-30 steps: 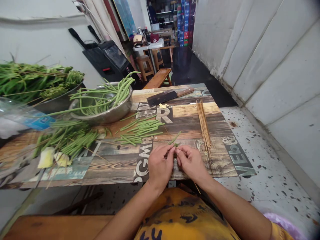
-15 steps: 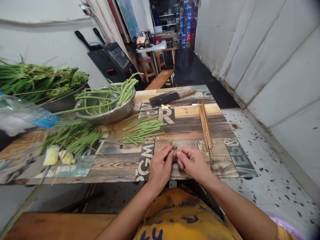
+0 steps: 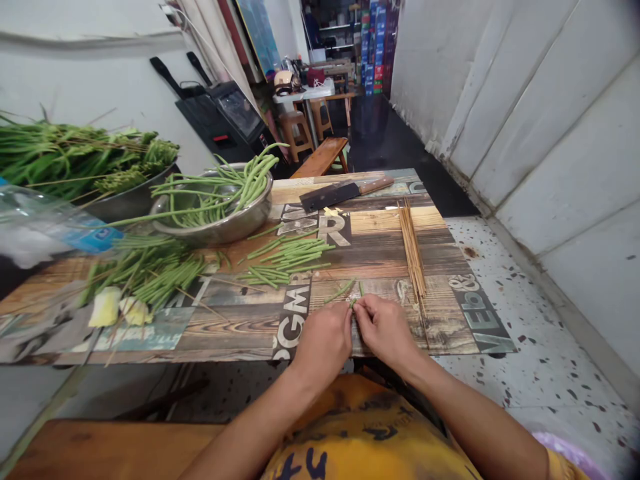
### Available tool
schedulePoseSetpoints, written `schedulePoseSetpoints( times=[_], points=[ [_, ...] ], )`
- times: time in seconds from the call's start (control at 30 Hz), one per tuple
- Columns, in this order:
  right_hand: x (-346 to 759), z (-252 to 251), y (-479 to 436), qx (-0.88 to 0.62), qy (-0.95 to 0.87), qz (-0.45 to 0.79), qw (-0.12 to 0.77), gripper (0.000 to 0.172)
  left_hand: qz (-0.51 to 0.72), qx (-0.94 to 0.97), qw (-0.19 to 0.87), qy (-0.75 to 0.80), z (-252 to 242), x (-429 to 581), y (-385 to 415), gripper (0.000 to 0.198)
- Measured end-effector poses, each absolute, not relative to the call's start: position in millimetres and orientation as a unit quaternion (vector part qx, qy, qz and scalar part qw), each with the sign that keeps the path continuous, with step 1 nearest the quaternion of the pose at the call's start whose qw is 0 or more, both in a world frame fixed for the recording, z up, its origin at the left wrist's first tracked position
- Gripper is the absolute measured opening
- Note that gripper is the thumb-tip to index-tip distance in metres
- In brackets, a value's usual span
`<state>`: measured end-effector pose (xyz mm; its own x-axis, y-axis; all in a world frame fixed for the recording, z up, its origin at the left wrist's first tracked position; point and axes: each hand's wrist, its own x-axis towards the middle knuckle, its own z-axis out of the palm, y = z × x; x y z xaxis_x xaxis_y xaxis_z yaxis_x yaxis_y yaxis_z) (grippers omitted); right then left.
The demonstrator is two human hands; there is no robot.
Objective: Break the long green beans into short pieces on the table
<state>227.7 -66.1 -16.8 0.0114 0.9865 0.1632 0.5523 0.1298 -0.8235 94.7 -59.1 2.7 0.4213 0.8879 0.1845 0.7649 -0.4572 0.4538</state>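
My left hand and my right hand meet over the table's near edge, thumbs and fingertips pinched together. Between them is a green bean piece, mostly covered by the fingers. One length of green bean extends up and left just beyond the fingertips, and a short green end shows above my right fingers. Whether these join the held piece I cannot tell. Cut green beans lie ahead of my left hand. A bundle of thin wooden skewers lies right of my right hand.
A cleaver lies at the table's far side. Long beans hang over a steel bowl; a larger bowl of greens stands behind. Skewered beans, pale yellow chunks and a plastic bottle are at left.
Both hands have turned and drawn slightly closer to the table edge. A longer green bean length now shows beyond the fingertips; the skewer seen at the hands before is no longer visible.
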Motion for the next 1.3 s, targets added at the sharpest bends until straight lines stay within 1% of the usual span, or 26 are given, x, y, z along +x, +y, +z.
schedulePoseSetpoints(
  times=[0.13, 0.17, 0.2, 0.23, 0.3, 0.37, 0.47, 0.57, 0.7, 0.87, 0.97, 1.03, 1.07, 1.17, 1.23, 1.3],
  points=[
    [240.5, -17.9, -57.1, -0.599, -0.657, 0.26, 0.376, 0.025, 0.183, 0.766, 0.42, 0.451, 17.0, 86.1, -64.6, 0.032],
    [243.8, -18.5, -55.1, -0.597, -0.66, 0.259, 0.375, 0.026, 0.195, 0.744, 0.451, 0.453, 15.5, 84.5, -66.5, 0.032],
    [246.5, -19.1, -53.7, -0.594, -0.664, 0.259, 0.373, 0.026, 0.222, 0.729, 0.448, 0.468, 11.8, 83.5, -68.1, 0.029],
    [248.6, -19.7, -52.7, -0.592, -0.666, 0.259, 0.372, 0.027, 0.26, 0.725, 0.413, 0.486, 6.2, 82.8, -69.1, 0.025],
    [251.5, -20.5, -51.8, -0.595, -0.663, 0.257, 0.376, 0.028, 0.32, 0.751, 0.304, 0.491, -7.6, 82.6, -68.2, 0.014],
    [253.9, -20.3, -51.6, -0.604, -0.652, 0.251, 0.383, 0.03, 0.328, 0.797, 0.2, 0.466, -19.4, 83.6, -63.1, 0.014],
    [258.6, -18.5, -51.8, -0.614, -0.643, 0.236, 0.392, 0.029, 0.271, 0.856, 0.092, 0.43, -23.9, 88.6, -49.7, 0.023],
    [263.4, -17.6, -54.6, -0.609, -0.646, 0.223, 0.403, 0.028, 0.177, 0.908, 0.02, 0.379, -14.3, 97.7, -36.2, 0.026],
    [270.0, -25.5, -59.0, -0.598, -0.648, 0.207, 0.423, 0.028, 0.076, 0.945, -0.012, 0.318, -1.0, 107.4, -23.8, 0.016],
    [277.0, -41.7, -58.9, -0.608, -0.633, 0.233, 0.419, 0.029, 0.061, 0.937, -0.011, 0.344, -1.7, 91.1, -17.7, 0.012],
    [277.1, -46.2, -58.9, -0.602, -0.629, 0.246, 0.426, 0.03, 0.093, 0.896, 0.0, 0.434, -1.6, 58.3, -11.6, 0.02],
    [276.3, -47.4, -58.5, -0.595, -0.63, 0.247, 0.434, 0.03, 0.121, 0.849, -0.025, 0.514, 2.5, 28.2, 0.2, 0.025],
    [275.8, -47.6, -58.2, -0.592, -0.632, 0.246, 0.435, 0.03, 0.127, 0.813, -0.05, 0.566, 5.9, 12.0, 8.9, 0.024],
    [274.9, -48.2, -57.3, -0.595, -0.638, 0.238, 0.426, 0.03, 0.099, 0.693, -0.11, 0.706, 19.6, -33.4, 41.4, 0.02],
    [274.5, -48.6, -56.9, -0.597, -0.638, 0.24, 0.423, 0.03, 0.077, 0.642, -0.117, 0.754, 28.0, -54.8, 61.7, 0.022],
    [274.3, -48.7, -56.9, -0.595, -0.638, 0.244, 0.423, 0.03, 0.079, 0.632, -0.123, 0.761, 33.3, -65.6, 74.1, 0.026]
  ],
)
